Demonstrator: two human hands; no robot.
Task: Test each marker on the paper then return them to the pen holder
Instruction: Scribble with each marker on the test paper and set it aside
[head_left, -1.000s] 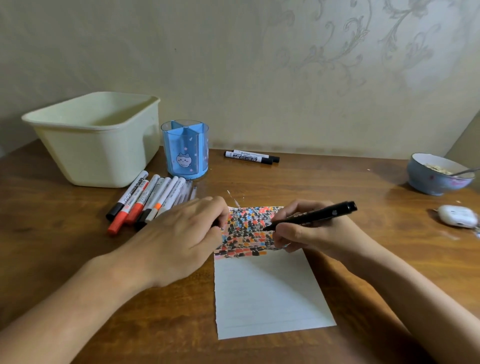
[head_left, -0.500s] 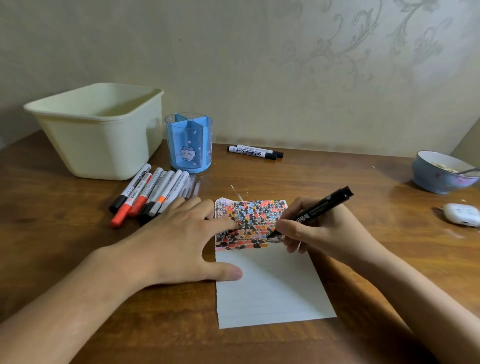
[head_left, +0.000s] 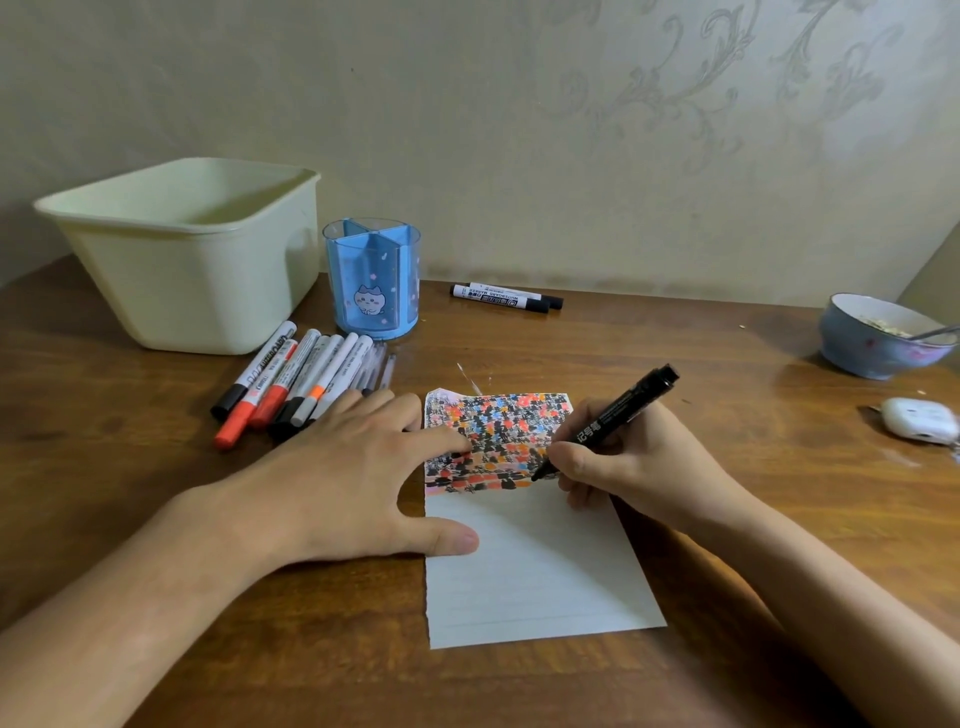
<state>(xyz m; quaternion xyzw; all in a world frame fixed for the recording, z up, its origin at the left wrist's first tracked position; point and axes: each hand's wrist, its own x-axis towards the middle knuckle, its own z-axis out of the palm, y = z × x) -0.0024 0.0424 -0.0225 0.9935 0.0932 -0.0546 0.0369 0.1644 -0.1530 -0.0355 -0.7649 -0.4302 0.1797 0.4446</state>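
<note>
A sheet of white paper (head_left: 530, 571) lies on the wooden table, its upper part filled with black, orange and red test marks. My right hand (head_left: 634, 462) grips a black marker (head_left: 618, 415) with its tip touching the marked area. My left hand (head_left: 353, 473) lies flat with spread fingers, pressing the paper's left edge. A blue pen holder (head_left: 371, 278) with a cat picture stands behind, empty as far as I can see. Several markers (head_left: 291, 379) lie in a row left of the paper. Two black-capped markers (head_left: 506, 297) lie by the wall.
A cream plastic tub (head_left: 182, 254) stands at the back left beside the holder. At the right edge sit a blue bowl (head_left: 883, 338) with a spoon and a small white case (head_left: 919, 418). The wall runs close behind the table.
My left hand has opened and flattened onto the paper's left edge. My right hand has tilted the black marker upright and lowered its tip onto the marks.
</note>
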